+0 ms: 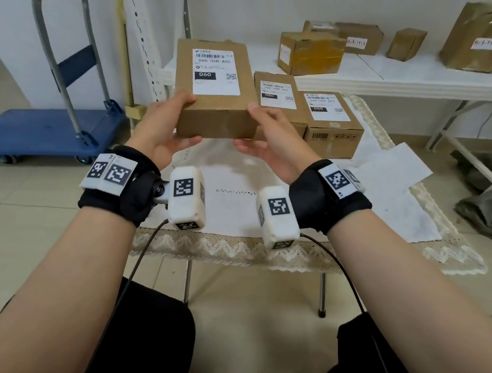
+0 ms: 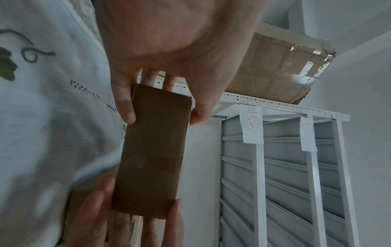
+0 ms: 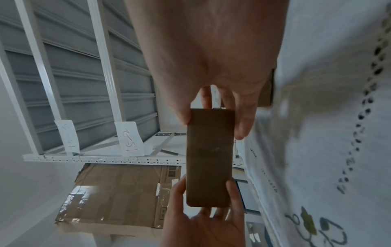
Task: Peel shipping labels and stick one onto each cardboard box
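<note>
At far left a blue flat platform trolley with a grey tube handle (image 1: 50, 130) stands on the tiled floor, clear of the work.

The left hand (image 1: 162, 128) grips the near left corner of a flat brown cardboard box (image 1: 217, 94): thumb on the top face, fingers curled under the bottom. The box is held in the air above a small table covered with a white lace-edged cloth (image 1: 230, 211). A white printed shipping label (image 1: 216, 72) lies flat on the box top. The right hand (image 1: 272, 147) grips the near right corner the same way; both wrist views show thumb and fingers clamping the box end between them.

To the right, touching each other, two further brown cardboard boxes (image 1: 330, 125) rest on the cloth, each with a label on top. White backing sheets (image 1: 395, 169) lie beside them.

Judgement: three boxes are labelled. The held box appears finished and awaits setting down. Parcels on the white shelf (image 1: 426, 80) behind carry small paper slips; whether they belong to the task cannot be determined.
</note>
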A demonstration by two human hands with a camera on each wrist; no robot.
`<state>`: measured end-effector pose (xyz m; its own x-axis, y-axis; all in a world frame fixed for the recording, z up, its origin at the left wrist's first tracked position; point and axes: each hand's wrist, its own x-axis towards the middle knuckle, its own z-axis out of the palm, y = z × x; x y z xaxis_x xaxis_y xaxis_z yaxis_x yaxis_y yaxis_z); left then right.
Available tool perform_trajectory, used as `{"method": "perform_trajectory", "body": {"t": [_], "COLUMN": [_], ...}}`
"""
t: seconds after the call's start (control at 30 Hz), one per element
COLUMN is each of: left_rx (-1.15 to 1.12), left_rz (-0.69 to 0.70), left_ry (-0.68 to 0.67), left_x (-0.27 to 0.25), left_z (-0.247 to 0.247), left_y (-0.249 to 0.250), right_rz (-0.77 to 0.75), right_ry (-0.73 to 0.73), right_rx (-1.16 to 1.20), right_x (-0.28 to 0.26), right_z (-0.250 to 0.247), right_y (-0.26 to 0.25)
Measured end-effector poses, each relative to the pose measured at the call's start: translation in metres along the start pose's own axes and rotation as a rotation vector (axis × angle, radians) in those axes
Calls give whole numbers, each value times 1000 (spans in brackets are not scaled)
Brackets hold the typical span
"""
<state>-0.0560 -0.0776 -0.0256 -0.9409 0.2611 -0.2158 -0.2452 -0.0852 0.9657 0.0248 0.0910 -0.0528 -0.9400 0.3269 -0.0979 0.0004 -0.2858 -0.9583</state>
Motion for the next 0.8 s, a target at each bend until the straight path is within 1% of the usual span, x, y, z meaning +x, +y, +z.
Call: {"method": "perform_trajectory", "body": {"t": [0.2,0.47,0.53,0.63,0.7,0.77,0.8], "left_rx": [17,37,100,185,209,231,263], "left_rz": [-69,-144,-133,-58,-41,-18,4], "left_ry": [45,87,112,159,162,182,220], "left_x": [19,24,29,33,33,34,35], "left_z": [-8,-3,-4,-4,-3,-2,-2], "left_y": [-8,-32,-34,-38,-39,-39,-38], "right_rz": [88,252,266,272,268,269,273], "right_ry": [4,95,117,128,131,111,95], "right_rx": [-68,-121,-98,-61,-43,-32,-18], "right_x": [22,33,33,30,25,17,15], "right_z": [6,14,14,11,9,6,3], "right_y": [12,26,27,27,27,23,21]}}
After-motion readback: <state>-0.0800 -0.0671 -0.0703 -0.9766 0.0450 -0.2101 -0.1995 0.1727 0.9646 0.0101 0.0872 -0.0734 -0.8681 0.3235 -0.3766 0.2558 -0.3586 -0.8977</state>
